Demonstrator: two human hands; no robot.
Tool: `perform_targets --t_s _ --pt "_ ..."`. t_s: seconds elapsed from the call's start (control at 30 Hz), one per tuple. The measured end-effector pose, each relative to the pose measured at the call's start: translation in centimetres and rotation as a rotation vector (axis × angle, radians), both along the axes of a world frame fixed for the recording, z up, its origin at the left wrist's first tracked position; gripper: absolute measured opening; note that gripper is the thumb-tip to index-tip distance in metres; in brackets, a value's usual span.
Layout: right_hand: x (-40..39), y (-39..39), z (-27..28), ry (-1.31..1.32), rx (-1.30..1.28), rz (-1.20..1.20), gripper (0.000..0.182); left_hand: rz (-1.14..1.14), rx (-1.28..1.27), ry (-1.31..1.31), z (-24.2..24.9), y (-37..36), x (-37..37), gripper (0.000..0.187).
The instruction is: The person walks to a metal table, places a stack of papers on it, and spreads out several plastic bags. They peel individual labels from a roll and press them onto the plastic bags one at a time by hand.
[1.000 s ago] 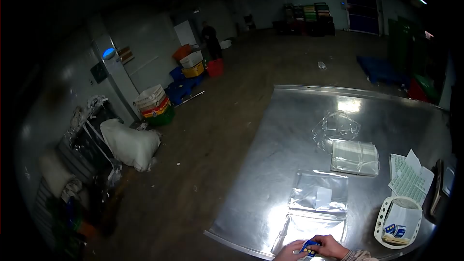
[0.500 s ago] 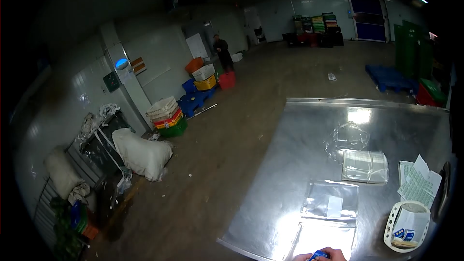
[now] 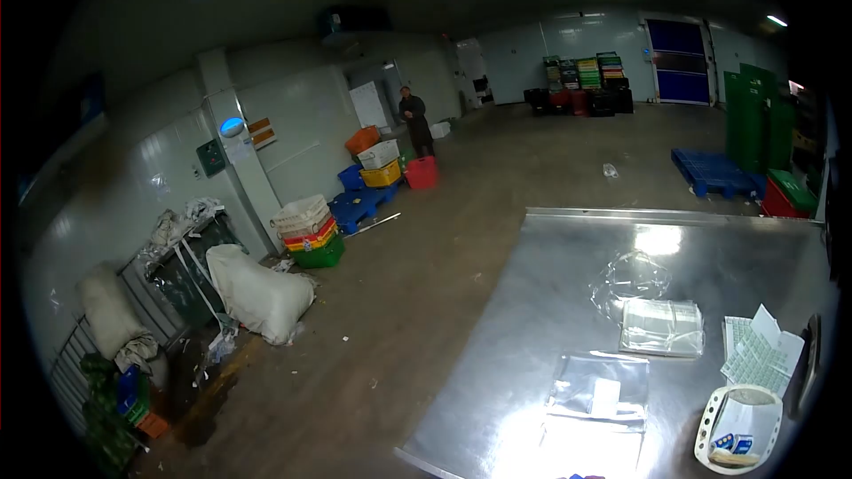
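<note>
Neither hand is seen in the frame; both lie below the lower edge, so whether they are released, clenched or grasping something cannot be told. At the very bottom edge, right of centre, only a sliver of a small blue item (image 3: pixel 581 476) is made out, too little to identify.

Just above that edge a clear plastic bag (image 3: pixel 596 388) is laid flat on the steel bench (image 3: pixel 550 302), with a small white label seen through its middle. A second clear bag (image 3: pixel 593 448) lies touching it on the near side, washed out by glare. Further up the bench, to the right, a stack of clear bags (image 3: pixel 661 326) is placed, and a crumpled clear wrapper (image 3: pixel 632 277) rests just beyond it. At the lower right a white perforated basket (image 3: pixel 733 421) is set on the bench, with small blue and white packets inside. Just above the basket, sheets of green-printed labels (image 3: pixel 756 353) are spread near the bench's right edge.

In the upper middle of the frame, well apart from the bench, a person in dark clothes (image 3: pixel 414 120) is seen standing beside stacked coloured crates (image 3: pixel 380 160). A white sack (image 3: pixel 257 297) lies on the floor at the left.
</note>
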State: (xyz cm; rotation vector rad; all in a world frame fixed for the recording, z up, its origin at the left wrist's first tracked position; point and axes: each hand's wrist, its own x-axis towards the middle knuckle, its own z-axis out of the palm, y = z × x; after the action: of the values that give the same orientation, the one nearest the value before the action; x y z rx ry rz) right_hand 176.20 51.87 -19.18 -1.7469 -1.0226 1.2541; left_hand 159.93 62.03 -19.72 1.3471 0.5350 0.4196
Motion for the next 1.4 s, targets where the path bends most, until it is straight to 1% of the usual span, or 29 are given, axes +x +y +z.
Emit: perform_targets --t_s 0.3,1.0,1.1,1.17,1.23,1.27,1.3,1.4 --pt "-0.1 -1.1 0.2 -0.048 0.016 -0.005 0.043 0.001 0.039 0.014 0.3 -0.2 0.2 0.036" --pt "-0.1 -2.9 0.3 -0.174 -0.005 -0.016 0.04 -0.001 0.043 0.016 0.5 -0.6 0.2 0.036" --pt "-0.4 -4.2 -0.5 -0.262 0.009 0.004 0.04 0.0 0.064 0.01 -0.3 -1.1 0.0 0.036" --pt "-0.3 -4.9 -1.9 -0.441 0.031 0.066 0.04 -0.002 0.085 0.003 -0.8 -1.2 -0.1 0.036" --pt "-1.0 -5.3 -1.1 -0.56 -0.007 0.091 0.04 -0.003 0.109 -0.001 -1.1 -1.4 -0.2 0.036" --pt "-1.0 -5.1 -0.6 -0.421 -0.015 0.029 0.038 -0.006 0.115 -0.003 -1.3 -1.3 -0.3 0.036" --pt "-1.3 -4.4 1.4 -0.285 -0.022 -0.039 0.037 -0.009 0.148 -0.008 -1.3 -1.0 -0.2 0.036" --pt "0.2 -5.1 -4.0 -0.775 0.396 0.196 0.037 0.027 -0.01 -0.052 -3.1 -1.4 -0.2 0.035"
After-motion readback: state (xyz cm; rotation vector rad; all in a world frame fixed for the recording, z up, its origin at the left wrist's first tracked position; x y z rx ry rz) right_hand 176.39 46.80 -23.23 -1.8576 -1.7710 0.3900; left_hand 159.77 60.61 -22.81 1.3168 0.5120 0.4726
